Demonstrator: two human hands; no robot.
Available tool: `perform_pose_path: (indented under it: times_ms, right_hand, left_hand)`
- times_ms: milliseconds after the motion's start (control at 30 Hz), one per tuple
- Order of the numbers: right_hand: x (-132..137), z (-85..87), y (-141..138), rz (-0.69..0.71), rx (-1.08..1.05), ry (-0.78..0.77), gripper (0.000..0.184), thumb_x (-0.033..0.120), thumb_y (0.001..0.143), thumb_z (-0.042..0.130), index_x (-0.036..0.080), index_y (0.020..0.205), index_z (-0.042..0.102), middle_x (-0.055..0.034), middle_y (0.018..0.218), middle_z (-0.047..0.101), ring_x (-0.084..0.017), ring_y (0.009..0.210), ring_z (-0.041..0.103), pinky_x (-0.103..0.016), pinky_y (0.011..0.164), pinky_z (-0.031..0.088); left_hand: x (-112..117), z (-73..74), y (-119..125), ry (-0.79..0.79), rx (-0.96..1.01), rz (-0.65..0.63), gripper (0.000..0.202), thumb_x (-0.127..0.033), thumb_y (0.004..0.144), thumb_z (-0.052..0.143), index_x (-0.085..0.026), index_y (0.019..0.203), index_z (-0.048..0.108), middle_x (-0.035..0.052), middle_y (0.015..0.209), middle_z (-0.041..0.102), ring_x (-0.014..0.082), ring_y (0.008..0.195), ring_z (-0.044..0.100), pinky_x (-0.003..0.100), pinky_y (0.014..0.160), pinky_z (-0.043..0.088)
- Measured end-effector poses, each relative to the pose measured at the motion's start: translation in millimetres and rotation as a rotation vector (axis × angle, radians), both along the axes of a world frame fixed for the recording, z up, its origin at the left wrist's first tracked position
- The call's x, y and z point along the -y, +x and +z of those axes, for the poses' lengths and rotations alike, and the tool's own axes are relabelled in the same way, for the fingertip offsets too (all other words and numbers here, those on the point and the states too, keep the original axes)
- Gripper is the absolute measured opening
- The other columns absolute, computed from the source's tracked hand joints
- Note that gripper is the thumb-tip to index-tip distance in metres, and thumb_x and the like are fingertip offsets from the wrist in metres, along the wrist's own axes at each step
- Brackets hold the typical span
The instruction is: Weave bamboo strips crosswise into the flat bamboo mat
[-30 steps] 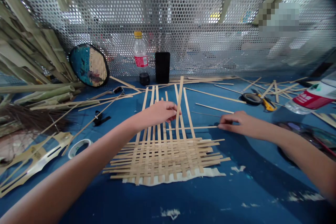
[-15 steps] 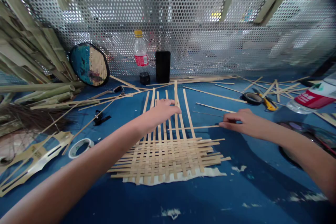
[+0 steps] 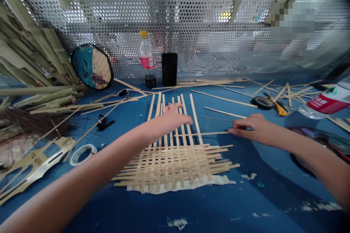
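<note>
A mat of woven bamboo strips (image 3: 175, 164) lies on the blue table, its lengthwise strips running away from me. My left hand (image 3: 173, 118) is over the middle of those strips, thumb apart from the fingers; the fingertips partly cover the strips beneath. My right hand (image 3: 244, 125), right of the mat, pinches the end of a thin bamboo strip (image 3: 207, 133). That strip reaches leftward among the right-hand lengthwise strips, just beyond the woven part. A pale sheet (image 3: 224, 180) shows under the mat's near edge.
Loose bamboo strips (image 3: 224, 98), black tape (image 3: 263, 102) and a yellow cutter (image 3: 280, 108) lie at the right. A water bottle (image 3: 328, 102) is beyond my right arm. White tape (image 3: 73, 158) lies at left. A cola bottle (image 3: 147, 60) and phone (image 3: 169, 69) stand by the perforated screen (image 3: 205, 43).
The lengthwise strip that stood raised at my left hand now lies lower among the others. My left thumb has spread farther right. My right hand stays nearly still with its strip.
</note>
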State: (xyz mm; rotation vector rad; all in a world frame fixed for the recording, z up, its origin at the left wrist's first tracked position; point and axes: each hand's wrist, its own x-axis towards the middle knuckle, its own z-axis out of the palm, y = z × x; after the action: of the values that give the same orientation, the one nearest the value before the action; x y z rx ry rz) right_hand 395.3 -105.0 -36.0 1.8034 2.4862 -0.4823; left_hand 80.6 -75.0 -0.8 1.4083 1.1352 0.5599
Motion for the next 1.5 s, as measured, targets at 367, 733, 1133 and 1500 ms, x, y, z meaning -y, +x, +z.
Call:
perform_pose_path:
  times_ms: [367,733,1133,1500]
  right_hand:
    - [2.1,-3.4,-2.3,-0.007,0.030,-0.006,0.063,0.077,0.088,0.025,0.023,0.067,0.050,-0.0019,0.059,0.054,-0.021,0.065,0.049,-0.044,0.082,0.031]
    - [-1.9,-19.5,-9.7,0.017,-0.058,0.053,0.058,0.071,0.092,0.030,0.022,0.069,0.052,0.0004,0.060,0.056,-0.017,0.060,0.050,-0.049,0.091,0.030]
    - [-4.8,-28.4,-26.5,0.058,-0.130,0.069,0.054,0.066,0.095,0.029,0.024,0.078,0.057,-0.0011,0.072,0.060,-0.022,0.079,0.057,-0.053,0.100,0.019]
    - [0.7,-25.5,-42.0,0.076,-0.146,0.100,0.054,0.065,0.097,0.028,0.023,0.075,0.055,0.0001,0.068,0.057,-0.020,0.074,0.054,-0.050,0.097,0.021]
  left_hand:
    - [1.0,-16.8,-14.4,-0.042,0.138,0.368,0.056,-0.027,0.073,0.062,-0.021,0.126,0.045,0.0169,0.139,0.046,0.0301,0.117,0.050,0.035,0.076,0.049]
    - [-17.2,-21.1,-34.9,0.211,-0.094,0.048,0.022,-0.014,0.073,0.047,-0.021,0.074,0.068,0.0043,0.081,0.065,0.0166,0.072,0.059,0.030,0.072,0.049]
    - [-11.9,-27.0,-40.1,0.307,-0.296,-0.146,0.032,-0.035,0.089,0.043,-0.021,0.100,0.070,0.0066,0.122,0.067,0.0131,0.062,0.053,0.028,0.053,0.039]
    - [-12.0,-22.0,-40.7,0.328,-0.481,-0.128,0.050,-0.028,0.084,0.047,-0.020,0.132,0.057,0.0127,0.141,0.047,0.0291,0.107,0.058,0.034,0.081,0.050]
